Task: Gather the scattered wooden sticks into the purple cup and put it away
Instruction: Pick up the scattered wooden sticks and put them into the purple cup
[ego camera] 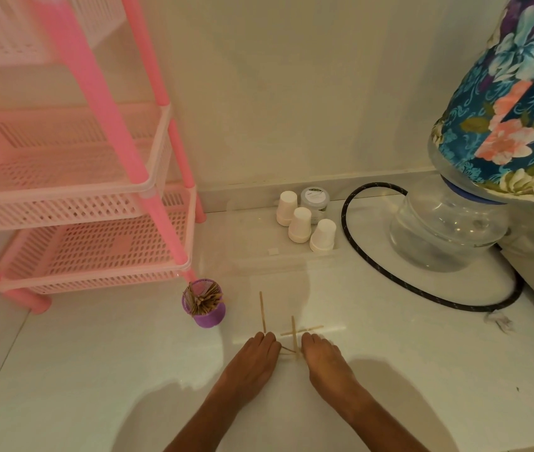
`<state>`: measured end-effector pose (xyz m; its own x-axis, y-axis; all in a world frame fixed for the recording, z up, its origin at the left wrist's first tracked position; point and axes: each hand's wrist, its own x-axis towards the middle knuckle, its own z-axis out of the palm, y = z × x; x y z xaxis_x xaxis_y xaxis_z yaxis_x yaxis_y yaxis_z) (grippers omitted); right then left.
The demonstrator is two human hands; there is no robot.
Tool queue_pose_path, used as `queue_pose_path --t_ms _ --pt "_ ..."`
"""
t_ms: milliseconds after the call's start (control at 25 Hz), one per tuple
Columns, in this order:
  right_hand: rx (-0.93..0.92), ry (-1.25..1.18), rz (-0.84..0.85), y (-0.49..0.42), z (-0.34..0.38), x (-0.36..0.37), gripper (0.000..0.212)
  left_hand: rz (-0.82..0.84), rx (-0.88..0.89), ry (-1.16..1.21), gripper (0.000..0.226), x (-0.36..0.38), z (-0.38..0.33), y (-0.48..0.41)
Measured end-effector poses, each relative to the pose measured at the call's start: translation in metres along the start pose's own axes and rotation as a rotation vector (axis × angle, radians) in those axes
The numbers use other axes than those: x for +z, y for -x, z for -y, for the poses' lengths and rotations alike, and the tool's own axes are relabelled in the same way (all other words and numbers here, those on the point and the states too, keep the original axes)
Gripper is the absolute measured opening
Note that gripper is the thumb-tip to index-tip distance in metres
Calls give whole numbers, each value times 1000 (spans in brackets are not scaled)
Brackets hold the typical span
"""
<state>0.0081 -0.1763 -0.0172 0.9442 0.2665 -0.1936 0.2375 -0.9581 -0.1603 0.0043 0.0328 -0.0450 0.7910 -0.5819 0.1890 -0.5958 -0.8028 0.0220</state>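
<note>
A purple cup (pixel 206 316) stands upright on the white floor by the pink rack's front leg, packed with wooden sticks (pixel 201 300). One loose stick (pixel 262 310) lies just beyond my left hand's fingertips. Two crossed sticks (pixel 295 331) lie between my hands, with a few more sticks (pixel 289 351) in the gap nearer me. My left hand (pixel 252 360) and my right hand (pixel 324 358) rest flat, palms down, fingers stretched forward, one on each side of the sticks. Neither hand holds anything.
A pink plastic shelf rack (pixel 96 197) fills the left. White paper cups (pixel 300 225) and a grey jar (pixel 315 199) stand by the wall. A black hose (pixel 357 252) loops round a water bottle (pixel 448 230) with a floral cover. Crumpled paper (pixel 498 321) lies right.
</note>
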Motion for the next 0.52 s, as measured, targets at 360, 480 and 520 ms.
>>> queue_pose_path --t_ms 360,480,520 --pt "206 -644 -30 0 -43 -24 25 36 -299 365 22 -13 9 28" --pt "367 -752 -8 -16 -34 -25 22 90 -392 484 18 -17 12 37" --pt "386 -778 17 -22 -29 -24 21 94 -420 511 19 -20 12 39"
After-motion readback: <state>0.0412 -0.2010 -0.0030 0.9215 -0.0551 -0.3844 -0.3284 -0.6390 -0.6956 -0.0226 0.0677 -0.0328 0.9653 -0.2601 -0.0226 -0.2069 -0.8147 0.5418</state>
